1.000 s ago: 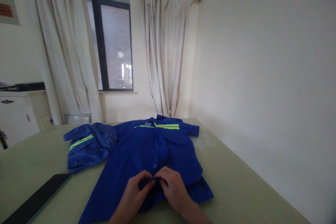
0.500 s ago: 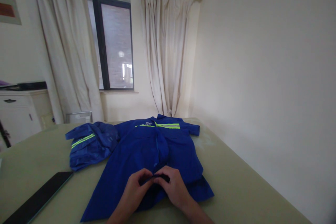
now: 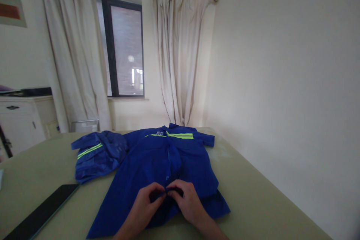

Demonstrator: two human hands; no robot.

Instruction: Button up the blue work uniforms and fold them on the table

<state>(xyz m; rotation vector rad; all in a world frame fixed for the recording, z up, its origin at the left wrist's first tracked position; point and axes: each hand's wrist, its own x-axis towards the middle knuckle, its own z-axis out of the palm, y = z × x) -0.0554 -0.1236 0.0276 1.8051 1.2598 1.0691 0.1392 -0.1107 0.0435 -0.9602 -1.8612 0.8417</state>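
Note:
A blue short-sleeved work shirt (image 3: 140, 168) with yellow-green reflective stripes lies front up, its collar pointing away from me. Low on its front opening, my left hand (image 3: 148, 202) pinches the fabric edge between thumb and fingers. My right hand (image 3: 187, 199) grips the opposite edge, the fingertips of both hands nearly meeting. Whatever sits between the fingertips is hidden. Just above them a small button shows on the placket, which gapes open higher up. To the left of the shirt rests a bunched blue garment (image 3: 98, 155) with a similar stripe.
The green-topped table (image 3: 253, 195) runs up near the wall on the right. A long black flat panel (image 3: 42, 210) lies at its left front. Beyond it are a white cabinet (image 3: 19, 120), curtains (image 3: 180, 52) and a window (image 3: 126, 48).
Both hands keep their pinch on the shirt's front edges, with only slight finger shifts. The whole view has moved a little; the garments lie as before.

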